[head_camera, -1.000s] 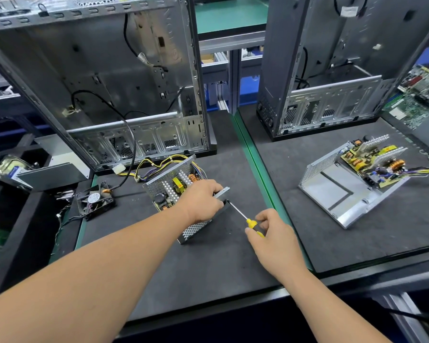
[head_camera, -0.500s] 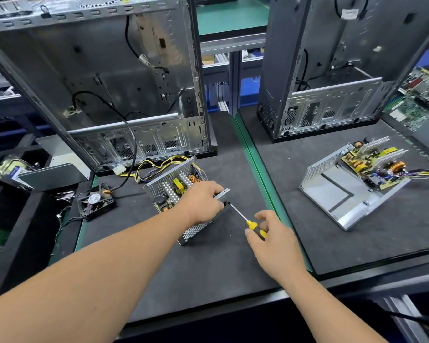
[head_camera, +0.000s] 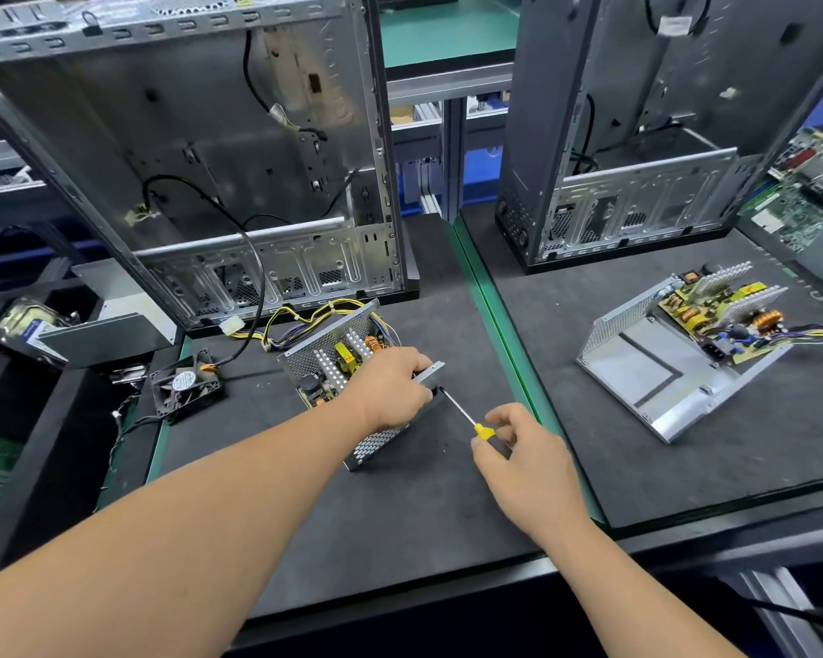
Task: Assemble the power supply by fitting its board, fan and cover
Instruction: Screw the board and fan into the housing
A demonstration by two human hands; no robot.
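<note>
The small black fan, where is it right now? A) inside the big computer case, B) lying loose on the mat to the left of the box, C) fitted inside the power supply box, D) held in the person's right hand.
B: the fan lies on the mat, apart from the power supply box that the left hand holds, while the right hand grips the screwdriver.

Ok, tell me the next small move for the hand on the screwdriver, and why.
Probably keep turning the yellow-handled screwdriver: the right hand grips its handle, its tip sits at the near edge of the perforated metal power supply housing, and the left hand steadies that housing. The black fan lies unfitted on the mat.
</note>
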